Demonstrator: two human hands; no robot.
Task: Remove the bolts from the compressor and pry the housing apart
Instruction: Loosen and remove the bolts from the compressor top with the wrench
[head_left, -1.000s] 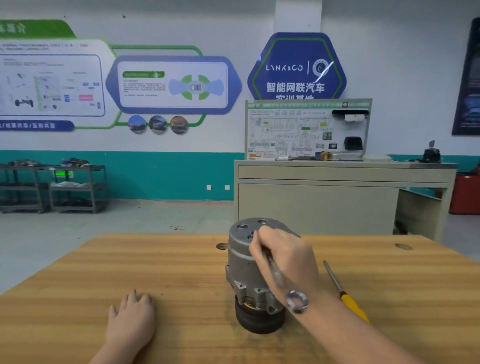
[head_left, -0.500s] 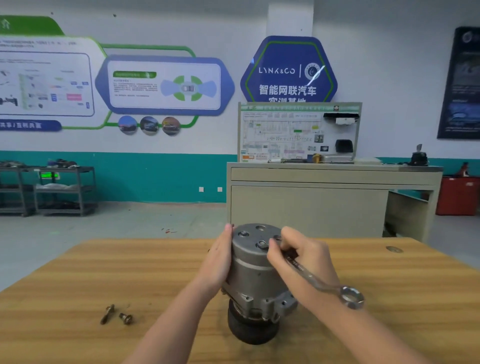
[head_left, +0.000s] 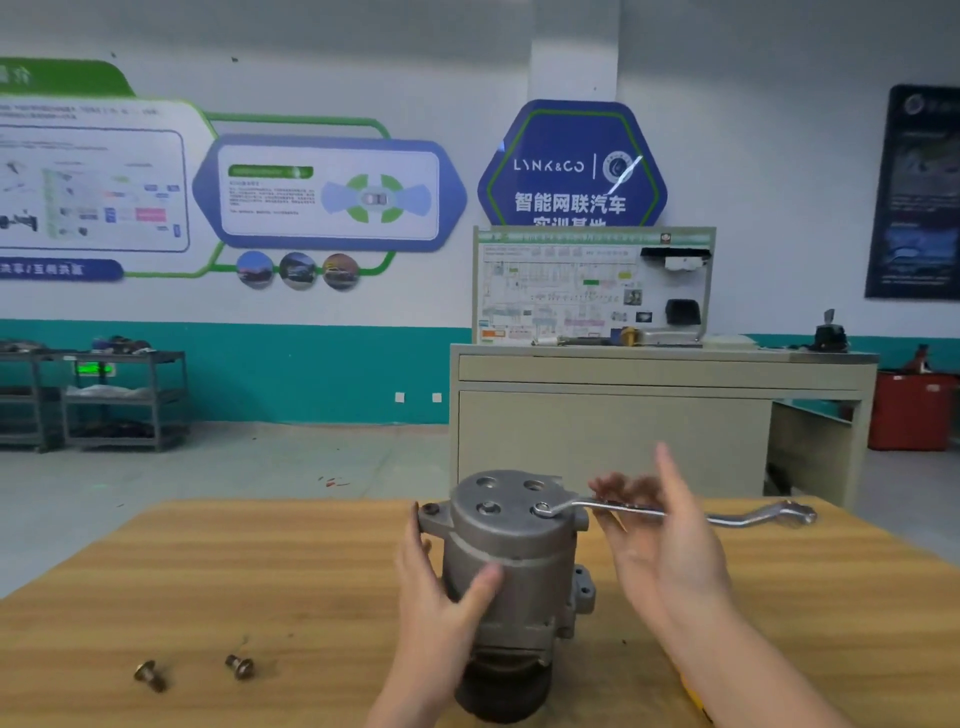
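The grey metal compressor (head_left: 511, 540) stands upright on its black pulley end in the middle of the wooden table (head_left: 260, 571). My left hand (head_left: 434, 608) grips its body from the left, thumb across the front. A silver ring wrench (head_left: 743, 518) lies level, with one ring end seated on a bolt (head_left: 542, 509) at the top right of the compressor. My right hand (head_left: 670, 561) is held upright with straight fingers, pressing against the wrench shaft. Three empty bolt holes show on the top face.
Two loose bolts (head_left: 150, 675) (head_left: 240, 666) lie on the table at the front left. A yellow screwdriver handle (head_left: 696, 701) peeks out under my right forearm. A beige cabinet (head_left: 613, 441) stands behind the table.
My left hand came off the table, leaving two bolts there, and took hold of the compressor. My right hand swung the wrench out to the right and opened against its shaft.
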